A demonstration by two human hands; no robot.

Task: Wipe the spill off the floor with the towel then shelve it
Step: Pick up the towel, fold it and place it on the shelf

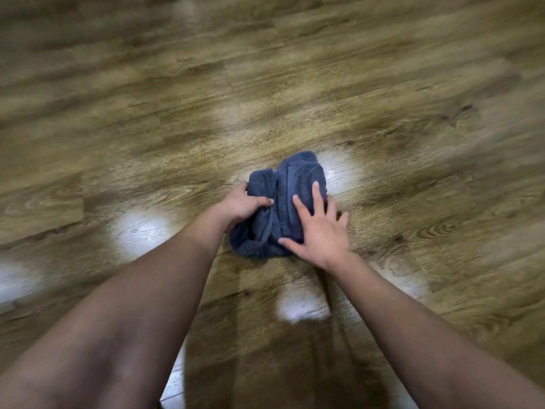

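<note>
A dark blue towel (298, 178) lies bunched on the wooden floor (147, 128) near the middle of the view. My left hand (240, 206) grips the towel's left side, thumb on top and fingers curled round its edge. My right hand (320, 228) lies flat on the towel's right half, fingers spread and straight, pressing it down. No spill shows around the towel; bright patches on the floor look like light reflections. The outer parts of the frame are blurred.
Brown wood-grain planks fill the whole view. Several pale glare patches lie on them, one (138, 231) left of my left forearm and one (303, 308) between my arms. No shelf or furniture is in view.
</note>
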